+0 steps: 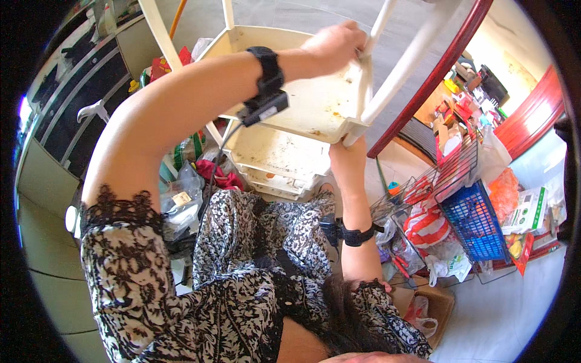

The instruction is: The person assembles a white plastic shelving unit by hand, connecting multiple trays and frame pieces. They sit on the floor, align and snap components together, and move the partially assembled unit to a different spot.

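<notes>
A shallow, rectangular cream plastic tray [321, 103] is set above similar lower trays [272, 151], open side up, long axis roughly left-right. Its bottom is stained brown. At its right corners, the left hand [342, 45] is curled; the right hand's [349, 158] fingers are hidden, and neither grip can be told. Grey floor [284, 13] is seen beyond.

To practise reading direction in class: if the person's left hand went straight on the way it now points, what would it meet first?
Probably the thinner white post, just right of the left hand; they look very close, perhaps touching, but depth is unclear.
</notes>
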Demonstrator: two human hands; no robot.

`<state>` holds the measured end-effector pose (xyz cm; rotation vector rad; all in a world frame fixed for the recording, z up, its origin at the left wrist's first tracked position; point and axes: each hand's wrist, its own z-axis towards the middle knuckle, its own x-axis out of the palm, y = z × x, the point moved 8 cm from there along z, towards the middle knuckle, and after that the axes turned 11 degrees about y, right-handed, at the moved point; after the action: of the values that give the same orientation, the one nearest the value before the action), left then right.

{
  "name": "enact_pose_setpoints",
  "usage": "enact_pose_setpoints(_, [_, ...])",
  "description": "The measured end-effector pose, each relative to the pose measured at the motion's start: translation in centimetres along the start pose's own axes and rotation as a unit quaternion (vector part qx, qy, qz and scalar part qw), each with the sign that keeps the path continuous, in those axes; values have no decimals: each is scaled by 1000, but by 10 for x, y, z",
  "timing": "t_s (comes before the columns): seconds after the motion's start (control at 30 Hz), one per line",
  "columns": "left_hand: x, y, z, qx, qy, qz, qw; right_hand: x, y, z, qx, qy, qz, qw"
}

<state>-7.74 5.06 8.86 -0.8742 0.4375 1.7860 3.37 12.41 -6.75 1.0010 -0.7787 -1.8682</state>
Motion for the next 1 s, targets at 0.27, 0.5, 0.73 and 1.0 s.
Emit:
enact_pose_setpoints(0.27, [32, 24, -32, -33, 175, 42, 983, 1, -14, -2, 47, -11, 45, 998])
enact_pose_setpoints(0.5, [37, 26, -32, -80, 252, 125, 956, 5, -15, 4, 36, 0, 56, 998])
enact_pose_setpoints(0.73, [63, -22, -39, 12, 342, -111, 933, -8, -27, 22, 86, -23, 19, 996])
enact_pose_setpoints(1.0, [-10, 29, -69, 15, 312, -135, 940, 2, -25, 65, -63, -34, 82, 994])
